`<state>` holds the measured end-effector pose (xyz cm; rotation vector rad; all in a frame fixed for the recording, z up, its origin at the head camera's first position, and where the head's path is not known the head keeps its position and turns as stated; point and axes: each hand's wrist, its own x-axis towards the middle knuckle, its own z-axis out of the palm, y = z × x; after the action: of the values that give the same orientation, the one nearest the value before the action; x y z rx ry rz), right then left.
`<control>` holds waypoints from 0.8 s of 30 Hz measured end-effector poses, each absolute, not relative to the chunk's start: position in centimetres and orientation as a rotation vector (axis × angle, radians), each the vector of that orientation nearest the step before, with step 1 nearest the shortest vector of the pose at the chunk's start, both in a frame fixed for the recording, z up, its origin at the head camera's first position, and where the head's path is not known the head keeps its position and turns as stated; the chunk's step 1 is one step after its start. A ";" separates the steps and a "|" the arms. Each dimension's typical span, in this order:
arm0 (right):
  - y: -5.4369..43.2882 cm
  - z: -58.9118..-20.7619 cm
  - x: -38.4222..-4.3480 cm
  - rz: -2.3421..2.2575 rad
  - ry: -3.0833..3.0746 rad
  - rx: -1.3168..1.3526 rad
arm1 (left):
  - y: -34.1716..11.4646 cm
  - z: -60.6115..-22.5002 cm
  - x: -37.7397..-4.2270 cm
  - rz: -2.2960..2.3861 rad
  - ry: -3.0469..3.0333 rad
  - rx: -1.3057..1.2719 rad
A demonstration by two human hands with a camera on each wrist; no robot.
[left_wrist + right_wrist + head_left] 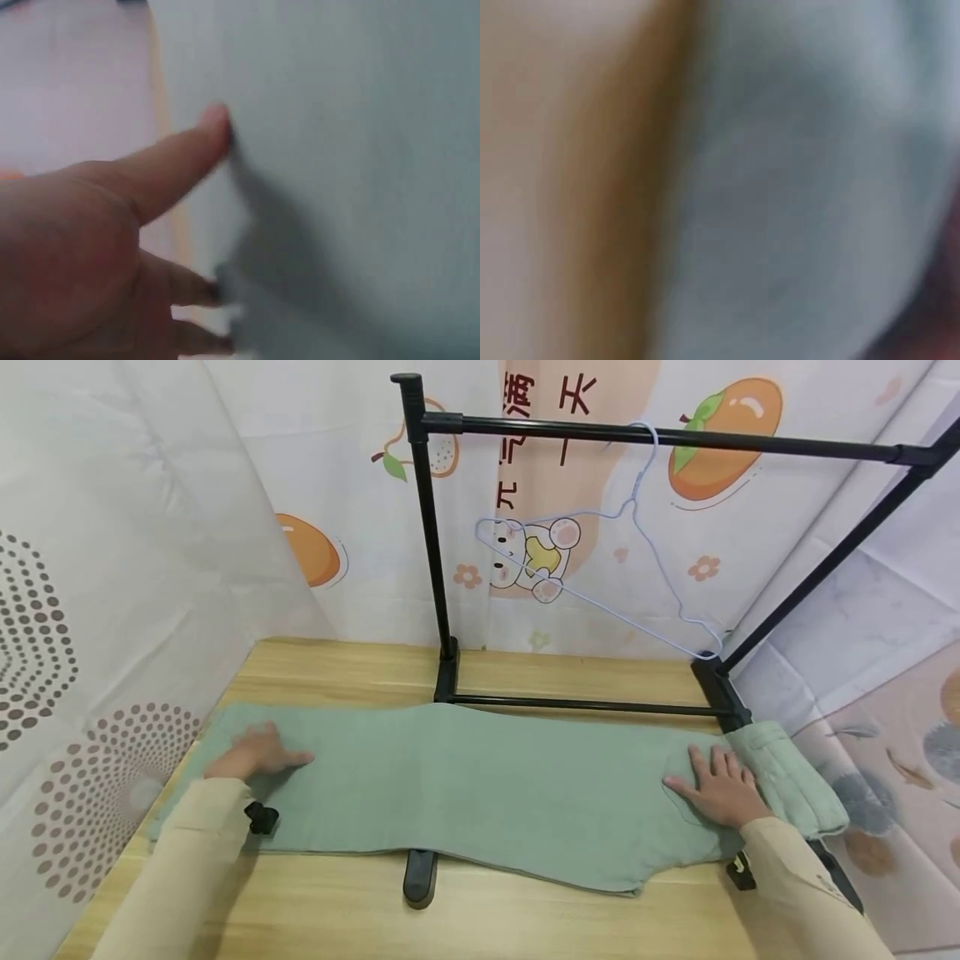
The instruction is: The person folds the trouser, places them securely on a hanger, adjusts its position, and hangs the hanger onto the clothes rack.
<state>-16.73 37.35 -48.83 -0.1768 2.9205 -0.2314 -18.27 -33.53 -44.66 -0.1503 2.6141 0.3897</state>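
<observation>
Sage-green trousers (517,793) lie sideways across the table, folded lengthwise, with the waistband (787,777) at the right draped over the rack's foot. My left hand (258,752) is over the leg end, fingers spread and thumb stretched out; it looks slightly blurred. In the left wrist view, the left hand (82,247) has its thumb and fingertips against the green cloth (337,150). Beside the waistband, my right hand (723,789) rests on the trousers with its fingers spread. The right wrist view is too blurred to show the fingers; green cloth (780,225) fills much of it.
A black garment rack (431,535) stands behind the trousers, one foot (420,881) jutting out from under them. From its top bar hangs a light blue wire hanger (633,502). The wooden table (330,910) is bordered by printed curtains (360,585) at back and sides.
</observation>
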 end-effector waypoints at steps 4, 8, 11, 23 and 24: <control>32.3 -47.7 -15.4 -0.239 2.912 -0.379 | -29.6 -44.3 -16.3 0.378 2.664 0.033; 27.6 -48.0 -13.3 -0.269 2.872 -0.677 | -25.8 -44.9 -14.4 0.396 2.638 0.186; 26.2 -48.7 -12.2 -0.302 2.827 -0.779 | -24.7 -45.6 -13.3 0.360 2.625 0.190; 32.1 -50.1 -11.6 -0.330 2.979 -0.587 | -33.8 -46.2 -13.1 0.462 2.627 -0.048; 32.9 -50.2 -11.6 -0.342 2.980 -0.555 | -34.5 -46.3 -13.1 0.459 2.629 -0.066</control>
<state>-11.62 32.90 -50.21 -0.5553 2.9800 -0.3417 -13.14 -34.46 -46.25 -0.0658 2.6286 0.4588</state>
